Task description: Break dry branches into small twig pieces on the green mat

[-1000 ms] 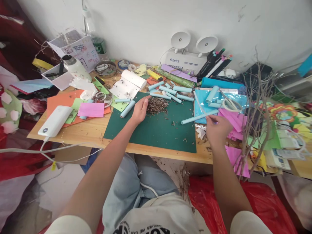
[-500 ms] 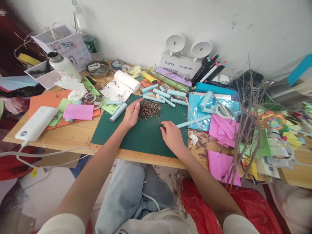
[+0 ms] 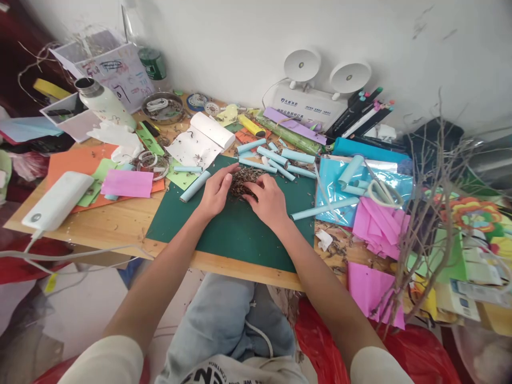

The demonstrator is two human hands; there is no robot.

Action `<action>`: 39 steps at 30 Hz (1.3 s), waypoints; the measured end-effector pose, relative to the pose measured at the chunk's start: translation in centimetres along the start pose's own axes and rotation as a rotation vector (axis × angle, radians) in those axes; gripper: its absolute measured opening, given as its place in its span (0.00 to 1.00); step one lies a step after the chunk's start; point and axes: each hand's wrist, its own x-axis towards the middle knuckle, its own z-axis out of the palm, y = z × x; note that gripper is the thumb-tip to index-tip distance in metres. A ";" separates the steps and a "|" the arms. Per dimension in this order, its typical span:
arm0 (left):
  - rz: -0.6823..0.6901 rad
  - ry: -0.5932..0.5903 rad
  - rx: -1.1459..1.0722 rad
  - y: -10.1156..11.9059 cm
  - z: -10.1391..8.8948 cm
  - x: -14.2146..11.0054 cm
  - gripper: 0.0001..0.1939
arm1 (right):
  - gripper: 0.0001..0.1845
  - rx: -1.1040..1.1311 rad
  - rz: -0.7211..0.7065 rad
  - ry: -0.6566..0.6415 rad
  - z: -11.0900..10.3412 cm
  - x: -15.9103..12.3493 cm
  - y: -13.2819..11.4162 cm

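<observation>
We keep our left hand (image 3: 216, 193) open beside the brown bits (image 3: 245, 175) at twelve o'clock on the green mat (image 3: 236, 242), our right hand (image 3: 270, 201) bent into them, grip hidden; they look light and crumbly, best scooped from both sides.

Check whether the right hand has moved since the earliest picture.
Yes, the right hand moved left, from beyond the right edge of the green mat to the brown shreds on it.
</observation>
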 end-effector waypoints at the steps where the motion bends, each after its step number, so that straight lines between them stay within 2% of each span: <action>1: 0.008 0.003 0.020 0.2 0.0 -0.1 0.27 | 0.11 -0.009 -0.008 -0.004 0.1 0.2 -0.2; 4: 0.016 0.028 0.059 0.3 0.0 -0.2 0.26 | 0.08 0.038 -0.027 0.010 0.4 0.6 -0.3; 7: 0.031 0.049 0.105 0.2 -0.1 -0.1 0.25 | 0.10 0.243 0.024 0.138 0.2 0.4 -0.1; 11: 0.093 0.143 0.247 1.1 -0.3 0.0 0.21 | 0.08 0.649 0.271 0.288 -0.6 -0.7 0.4; 14: 0.117 0.168 0.355 3.2 -0.2 -1.0 0.18 | 0.09 0.965 0.473 0.261 -1.0 -1.9 0.1; 16: 0.057 0.147 0.362 4.7 0.2 -2.5 0.16 | 0.10 1.133 0.580 0.188 -1.0 -2.8 -0.5; 18: -0.071 0.114 0.314 5.8 0.9 -4.3 0.16 | 0.11 1.254 0.643 0.120 -1.0 -3.5 -1.0; 21: -0.256 0.051 0.227 6.0 2.2 -6.4 0.19 | 0.11 1.356 0.690 0.071 -1.1 -4.0 -1.6; 25: -0.388 0.051 0.052 5.4 3.6 -7.2 0.20 | 0.12 1.385 0.692 0.046 -1.3 -4.0 -1.7; 31: -0.453 0.183 0.007 5.3 4.5 -6.9 0.14 | 0.11 1.238 0.567 -0.006 -1.0 -4.0 -1.4; 35: -0.466 0.131 0.030 5.0 4.0 -7.0 0.12 | 0.10 1.025 0.420 -0.012 -1.3 -4.1 -0.9; 39: -0.415 0.063 0.084 4.6 3.5 -7.0 0.11 | 0.11 0.817 0.234 -0.029 -2.0 -4.1 -0.7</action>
